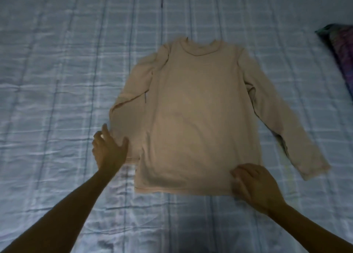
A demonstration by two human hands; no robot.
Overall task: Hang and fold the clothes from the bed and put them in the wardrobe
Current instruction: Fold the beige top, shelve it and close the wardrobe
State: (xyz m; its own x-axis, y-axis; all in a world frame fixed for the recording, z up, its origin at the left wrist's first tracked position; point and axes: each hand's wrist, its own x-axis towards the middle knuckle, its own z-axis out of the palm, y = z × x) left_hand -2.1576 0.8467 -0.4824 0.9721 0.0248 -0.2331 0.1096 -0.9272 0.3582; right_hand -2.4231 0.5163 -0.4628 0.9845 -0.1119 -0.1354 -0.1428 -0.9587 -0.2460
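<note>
A beige long-sleeved top lies flat on the bed, collar at the far end. Its left sleeve is folded down along the body; its right sleeve stretches out to the near right. My left hand rests with straight fingers on the cuff end of the folded left sleeve. My right hand lies on the hem at the near right corner, fingers bent over the cloth; motion blur hides whether they pinch it.
A pale blue checked quilt covers the bed all around the top. A dark purple and teal patterned pillow or cloth lies at the right edge.
</note>
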